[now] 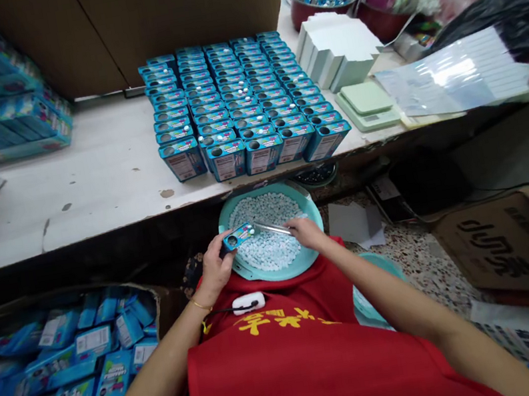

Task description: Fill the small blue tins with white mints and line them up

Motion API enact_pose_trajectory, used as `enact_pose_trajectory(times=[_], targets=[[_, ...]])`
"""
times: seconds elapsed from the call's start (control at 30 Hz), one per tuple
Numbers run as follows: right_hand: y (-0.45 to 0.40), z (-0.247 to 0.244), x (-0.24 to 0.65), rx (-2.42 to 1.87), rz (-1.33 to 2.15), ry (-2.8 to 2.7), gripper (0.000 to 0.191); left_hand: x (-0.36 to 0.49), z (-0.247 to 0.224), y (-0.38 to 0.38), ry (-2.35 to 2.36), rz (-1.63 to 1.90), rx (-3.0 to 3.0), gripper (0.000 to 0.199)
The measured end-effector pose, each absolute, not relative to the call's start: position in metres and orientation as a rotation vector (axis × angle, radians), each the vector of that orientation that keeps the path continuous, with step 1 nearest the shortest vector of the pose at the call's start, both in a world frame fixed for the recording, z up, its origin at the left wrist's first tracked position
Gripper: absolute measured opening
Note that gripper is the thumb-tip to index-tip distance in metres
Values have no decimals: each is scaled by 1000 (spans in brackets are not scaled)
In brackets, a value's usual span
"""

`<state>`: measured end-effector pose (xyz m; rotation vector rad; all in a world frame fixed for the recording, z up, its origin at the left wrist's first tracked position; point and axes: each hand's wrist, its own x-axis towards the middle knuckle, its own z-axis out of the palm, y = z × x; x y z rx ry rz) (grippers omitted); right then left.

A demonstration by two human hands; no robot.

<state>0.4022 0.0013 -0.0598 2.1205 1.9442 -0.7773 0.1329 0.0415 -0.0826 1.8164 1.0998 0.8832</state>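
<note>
A turquoise basin (313,207) full of small white candies (274,254) rests on my lap. My left hand (215,263) holds a small blue tin (239,236) over the basin's left side, its top facing up with a dark opening. Between the fingers of my right hand (307,233) is a metal scoop or spoon (274,227), its tip beside the tin above the candies. On the table, rows of blue tins (230,161) stand upright, a few with white candies on their tops.
The white table (104,184) spans the front. A box of blue packages (98,340) is at lower left. Right of the tins are white cartons (337,44), a green scale (368,106) and plastic sheets (457,74). Another turquoise basin (381,263) sits low right.
</note>
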Motion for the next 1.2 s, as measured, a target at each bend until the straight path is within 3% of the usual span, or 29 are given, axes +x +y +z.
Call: enact_pose_trajectory(times=[0.13, 0.27, 0.43, 0.57, 0.73, 0.87, 1.03, 1.2], targets=[[-5, -108, 369, 2048, -837, 1889, 37, 131, -83, 42, 1140, 881, 1829, 39], [-5, -119, 370, 2001, -1022, 1917, 31, 130, -77, 44, 1156, 875, 1887, 40], [-12, -98, 410, 2056, -1326, 1950, 36, 135, -70, 48, 1164, 834, 2004, 43], [-20, -46, 424, 2198, -1666, 1996, 35, 143, -71, 51, 1178, 804, 2066, 46], [-9, 25, 392, 2107, -1170, 2237, 34, 156, -75, 47, 1118, 752, 2153, 49], [-3, 54, 368, 2006, -722, 2164, 37, 159, -73, 46, 1112, 748, 2183, 51], [-16, 53, 389, 2110, -719, 2169, 39, 152, -61, 49, 1159, 772, 2205, 51], [-27, 16, 418, 2339, -821, 2066, 38, 145, -48, 51, 1099, 762, 2217, 46]])
